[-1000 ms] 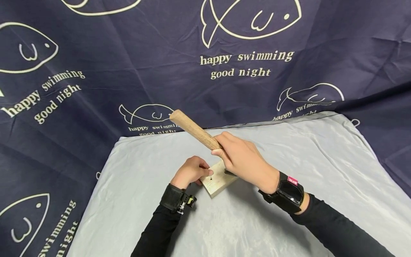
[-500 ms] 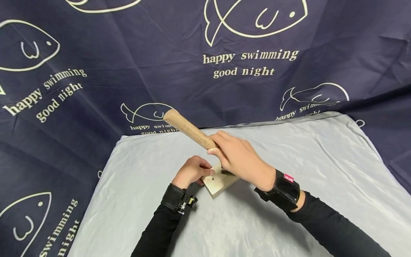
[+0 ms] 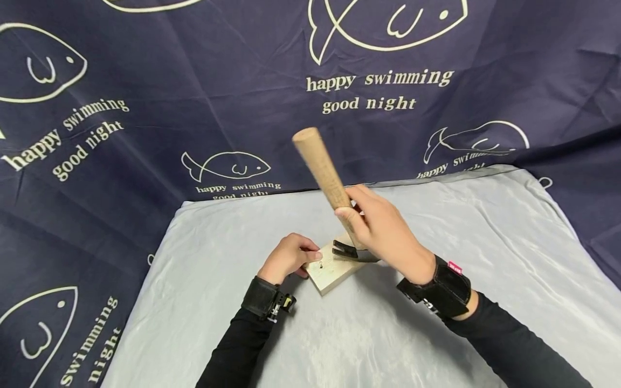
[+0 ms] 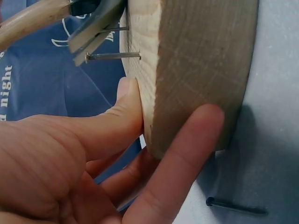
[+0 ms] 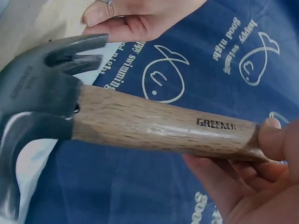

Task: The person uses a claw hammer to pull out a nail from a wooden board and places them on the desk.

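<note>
In the head view my left hand (image 3: 288, 260) pinches the near left end of a pale wooden block (image 3: 326, 279). Its thumb lies on the top face, with the index finger along the side in the left wrist view. My right hand (image 3: 390, 237) grips the wooden handle of a claw hammer (image 5: 163, 126). The handle leans up and to the left, and the black head (image 3: 350, 252) is close over the block, claw toward my left hand. One nail (image 4: 112, 56) sticks out of the block near my left thumb. A second nail (image 4: 115, 29) overlaps the claw.
A loose nail (image 4: 236, 205) lies on the pale cloth beside the block in the left wrist view. Light grey cloth (image 3: 218, 323) covers the table. Dark blue fish-print curtains (image 3: 233, 86) hang behind it and along the sides.
The hammer has tipped from a low leftward slant to a steeper one, its handle end moving up and right. My right hand has shifted slightly right, exposing the claw. The left hand keeps its hold.
</note>
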Available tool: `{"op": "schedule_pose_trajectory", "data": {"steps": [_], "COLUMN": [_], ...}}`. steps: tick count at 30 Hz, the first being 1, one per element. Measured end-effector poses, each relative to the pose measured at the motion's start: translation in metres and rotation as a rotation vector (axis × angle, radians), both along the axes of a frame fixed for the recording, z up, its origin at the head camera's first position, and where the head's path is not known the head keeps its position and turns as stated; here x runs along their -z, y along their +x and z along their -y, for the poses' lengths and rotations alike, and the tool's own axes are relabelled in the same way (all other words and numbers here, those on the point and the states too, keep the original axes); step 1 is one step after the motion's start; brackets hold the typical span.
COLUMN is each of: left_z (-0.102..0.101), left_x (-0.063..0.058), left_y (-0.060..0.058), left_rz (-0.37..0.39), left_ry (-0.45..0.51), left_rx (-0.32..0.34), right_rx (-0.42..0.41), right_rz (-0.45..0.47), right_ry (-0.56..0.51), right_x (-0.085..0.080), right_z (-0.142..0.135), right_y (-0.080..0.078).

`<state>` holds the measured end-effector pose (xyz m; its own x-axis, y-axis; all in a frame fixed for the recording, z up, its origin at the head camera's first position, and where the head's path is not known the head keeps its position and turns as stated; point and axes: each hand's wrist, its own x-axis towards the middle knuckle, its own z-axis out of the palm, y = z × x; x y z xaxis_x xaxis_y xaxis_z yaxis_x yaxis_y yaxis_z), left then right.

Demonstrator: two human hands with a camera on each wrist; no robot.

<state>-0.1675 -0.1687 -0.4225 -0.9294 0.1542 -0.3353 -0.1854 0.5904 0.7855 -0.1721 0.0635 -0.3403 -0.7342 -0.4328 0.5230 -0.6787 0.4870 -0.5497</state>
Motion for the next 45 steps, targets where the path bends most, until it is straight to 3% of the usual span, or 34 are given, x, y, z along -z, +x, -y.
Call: {"op": "schedule_pose_trajectory", "data": {"steps": [9, 35, 45], "left_z": [0.004, 0.01, 0.007], "left_x": [0.001, 0.006, 0.003], "left_y": [-0.001, -0.003, -0.008], "left_rz": [0.034, 0.123, 0.131], "left_ry": [0.015, 0.131, 0.118], "left_rx": [-0.051, -0.048, -0.034], "right_rx": [0.015, 0.03, 0.098], "right_rz": [0.065, 0.099, 0.087], "right_ry": [-0.082, -0.147, -0.207], "right_x": [0.001, 0.01, 0.015], "right_z": [-0.012, -0.018, -0.028], "right_y": [-0.002, 0.004, 0.003]}}
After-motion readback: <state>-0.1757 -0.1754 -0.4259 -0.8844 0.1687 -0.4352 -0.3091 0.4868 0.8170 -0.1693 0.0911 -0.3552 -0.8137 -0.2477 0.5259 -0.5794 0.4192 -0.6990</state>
